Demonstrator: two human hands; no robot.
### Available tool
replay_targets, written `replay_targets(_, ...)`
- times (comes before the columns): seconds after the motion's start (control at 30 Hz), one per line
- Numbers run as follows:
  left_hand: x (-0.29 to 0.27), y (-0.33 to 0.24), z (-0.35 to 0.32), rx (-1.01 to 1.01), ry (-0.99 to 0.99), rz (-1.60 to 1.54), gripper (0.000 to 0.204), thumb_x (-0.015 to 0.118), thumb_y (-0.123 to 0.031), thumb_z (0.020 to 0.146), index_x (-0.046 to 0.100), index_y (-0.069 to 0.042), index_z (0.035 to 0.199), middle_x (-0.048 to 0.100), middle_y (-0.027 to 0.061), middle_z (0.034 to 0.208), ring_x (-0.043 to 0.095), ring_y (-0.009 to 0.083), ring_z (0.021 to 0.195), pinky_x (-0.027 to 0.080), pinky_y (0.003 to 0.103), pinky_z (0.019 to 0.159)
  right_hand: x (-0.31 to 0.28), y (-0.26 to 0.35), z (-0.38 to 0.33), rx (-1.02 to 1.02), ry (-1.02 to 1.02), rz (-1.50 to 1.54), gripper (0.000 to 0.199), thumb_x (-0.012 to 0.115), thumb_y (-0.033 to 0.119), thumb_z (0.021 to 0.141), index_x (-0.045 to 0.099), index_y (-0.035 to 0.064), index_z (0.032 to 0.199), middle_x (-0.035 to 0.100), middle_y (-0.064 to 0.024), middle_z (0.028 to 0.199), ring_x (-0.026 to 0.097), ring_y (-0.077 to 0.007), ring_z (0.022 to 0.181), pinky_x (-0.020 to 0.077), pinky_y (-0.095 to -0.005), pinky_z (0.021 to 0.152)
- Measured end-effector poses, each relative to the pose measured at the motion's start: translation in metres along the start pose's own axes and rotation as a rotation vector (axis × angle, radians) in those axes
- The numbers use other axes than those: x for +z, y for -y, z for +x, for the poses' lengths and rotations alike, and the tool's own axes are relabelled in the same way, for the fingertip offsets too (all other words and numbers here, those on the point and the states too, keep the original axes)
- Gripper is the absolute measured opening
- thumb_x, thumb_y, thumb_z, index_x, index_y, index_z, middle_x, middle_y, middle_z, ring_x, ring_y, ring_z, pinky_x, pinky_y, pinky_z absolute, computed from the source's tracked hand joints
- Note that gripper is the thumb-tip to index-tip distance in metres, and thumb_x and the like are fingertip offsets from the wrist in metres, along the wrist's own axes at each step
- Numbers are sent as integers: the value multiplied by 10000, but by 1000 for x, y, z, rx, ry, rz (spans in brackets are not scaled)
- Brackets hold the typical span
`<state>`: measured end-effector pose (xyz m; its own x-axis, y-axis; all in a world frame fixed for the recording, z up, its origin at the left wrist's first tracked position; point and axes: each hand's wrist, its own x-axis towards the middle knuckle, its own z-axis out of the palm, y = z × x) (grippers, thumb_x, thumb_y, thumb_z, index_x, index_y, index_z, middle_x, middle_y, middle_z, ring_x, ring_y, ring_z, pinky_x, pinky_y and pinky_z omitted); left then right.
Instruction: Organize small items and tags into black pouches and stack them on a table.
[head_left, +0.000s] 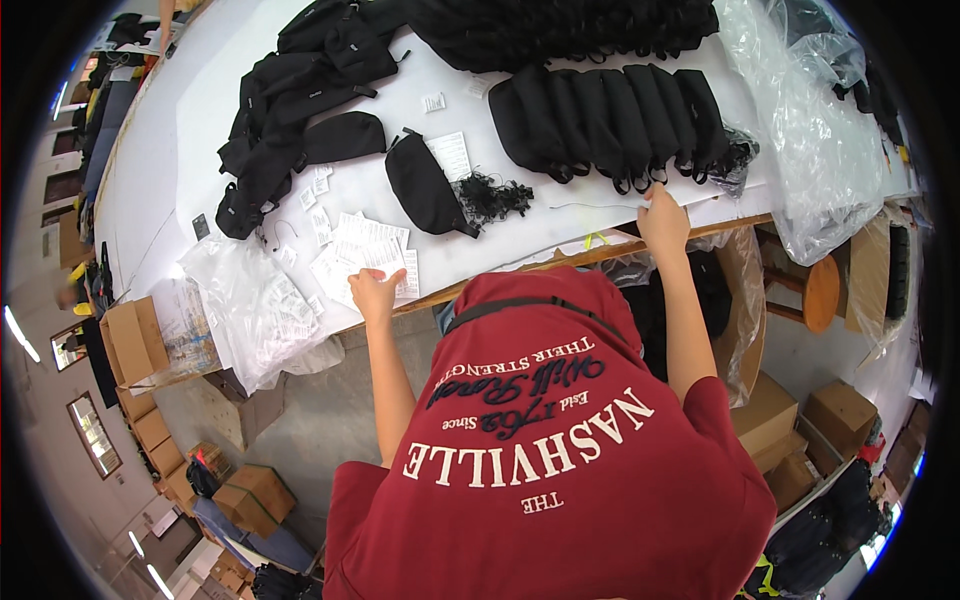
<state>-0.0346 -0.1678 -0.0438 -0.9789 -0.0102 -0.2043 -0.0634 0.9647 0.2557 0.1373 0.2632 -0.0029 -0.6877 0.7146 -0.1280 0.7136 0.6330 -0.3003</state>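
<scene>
My left hand is at the near table edge, its fingers curled over the lower edge of a fanned pile of white printed sheets. Further right, my right hand pinches a small loop at the near end of one black pouch in a row of several pouches lying side by side. Between my hands lies a single black zippered pouch, set at a slant. Beside it are a tangle of black cords and another printed sheet.
More black pouches are heaped at the far left, and a dark pile lies at the back. Clear plastic bags sit at the left and right table ends. Cardboard boxes and a wooden stool stand below.
</scene>
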Motion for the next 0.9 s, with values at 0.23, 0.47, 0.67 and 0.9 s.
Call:
replay_targets(0.23,1,-9,-5,-12,-153,-73,703,845,-399,537,484,31,959,493,191,947,501,354,911,424,394,800,41,63,-5,-386,172,195,207,661,145,728,549,84,891,614,-139,899,612,-331,773,473,-431,653)
replay_targets(0.47,-2,-11,-4,-62,-165,-10,733,831,-464,539,477,28,951,452,224,1009,483,388,937,408,433,824,61,62,2,-587,225,28,170,678,114,712,548,8,740,571,-160,911,614,-309,761,484,-412,634)
replay_targets(0.67,2,7,5,-238,8,-323,761,826,-449,560,459,36,1017,445,247,1059,486,388,950,407,423,839,22,74,-9,-429,280,554,122,618,102,787,514,41,813,584,-99,757,554,-236,599,419,-345,552)
replay_targets(0.9,4,1,14,-304,-166,7,839,830,-470,531,448,30,1086,435,230,1105,450,382,1020,378,438,894,7,91,-29,-236,456,886,124,601,110,824,513,23,831,518,-17,630,444,-78,543,371,-230,532)
